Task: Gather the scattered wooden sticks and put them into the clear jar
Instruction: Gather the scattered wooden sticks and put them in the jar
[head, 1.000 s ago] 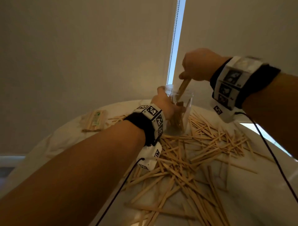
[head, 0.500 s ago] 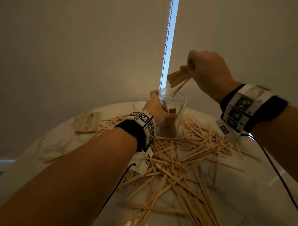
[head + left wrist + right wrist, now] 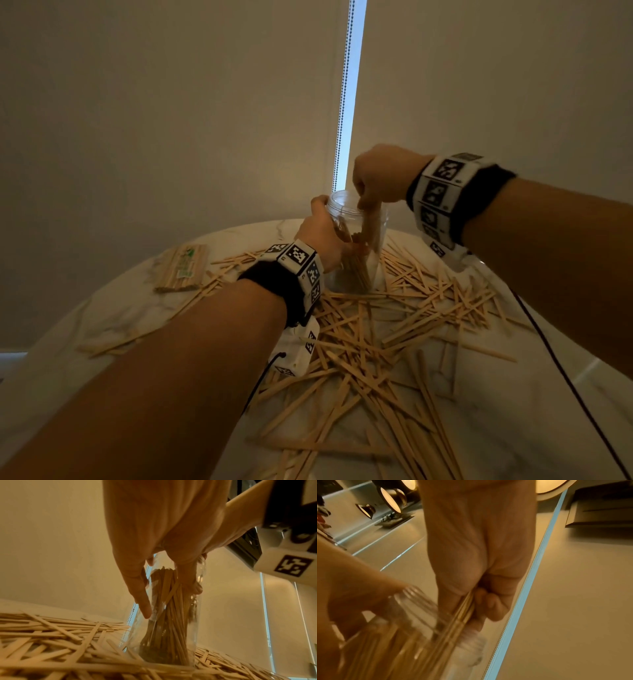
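Observation:
The clear jar (image 3: 376, 226) stands upright at the back of the round white table (image 3: 102, 318), with a sheaf of wooden sticks (image 3: 169, 609) upright inside it. My left hand (image 3: 325, 233) grips the jar's left side, thumb and fingers (image 3: 142, 596) around its wall. My right hand (image 3: 376, 178) is over the jar mouth and pinches a bundle of sticks (image 3: 464, 609) whose lower ends are down inside the jar (image 3: 412, 615). Many loose wooden sticks (image 3: 370, 342) lie scattered across the table in front of the jar.
A wrapped pack of sticks (image 3: 183, 267) lies at the table's back left. A roller blind with a bead chain (image 3: 342, 102) hangs behind the jar. Black cables run from both wrist cameras across the table.
My right hand has come down from above the jar, and its bundle of sticks now reaches into the jar mouth. The left hand keeps its grip on the jar.

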A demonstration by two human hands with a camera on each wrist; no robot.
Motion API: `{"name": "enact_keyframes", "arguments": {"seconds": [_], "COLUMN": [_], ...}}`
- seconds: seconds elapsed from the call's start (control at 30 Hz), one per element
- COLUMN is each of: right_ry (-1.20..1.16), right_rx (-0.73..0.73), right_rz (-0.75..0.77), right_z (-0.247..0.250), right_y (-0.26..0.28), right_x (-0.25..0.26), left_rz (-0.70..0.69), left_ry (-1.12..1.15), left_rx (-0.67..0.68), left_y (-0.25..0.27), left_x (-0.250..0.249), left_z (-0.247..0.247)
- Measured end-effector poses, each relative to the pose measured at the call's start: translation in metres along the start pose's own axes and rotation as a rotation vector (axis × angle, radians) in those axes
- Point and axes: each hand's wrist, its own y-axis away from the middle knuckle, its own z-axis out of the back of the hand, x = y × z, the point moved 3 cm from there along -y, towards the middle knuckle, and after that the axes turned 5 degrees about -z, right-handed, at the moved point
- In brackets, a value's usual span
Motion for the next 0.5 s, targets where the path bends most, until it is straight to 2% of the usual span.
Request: {"name": "enact_keyframes", "arguments": {"seconds": [0.17,0.23,0.3,0.37,0.5], "right_ry": [0.1,-0.018,-0.135,-0.215,-0.41], "right_rx": [0.201,0.239,0.211,0.18,0.225], "right_rz": [-0.026,-0.068,-0.093,-0.102,-0.086], "right_z": [-0.023,-0.018,-0.012,-0.011,-0.012], "right_y": [-0.023,-0.026,-0.027,-0.025,-0.011], "right_x": [0.015,0.01,0.004,-0.003,-0.008], "left_rz": [0.008,0.029,0.036,0.037,0.05], "left_ry": [-0.02,0.009,0.021,0.022,0.028], "left_rx": [0.016,0.033,0.031,0.019,0.014], "left_y": [-0.001,0.0,0.002,0.003,0.003], "left_x": [0.0,0.0,-0.002,-0.002,-0.001], "left_z": [0.001,0.0,0.0,0.001,0.001]}}
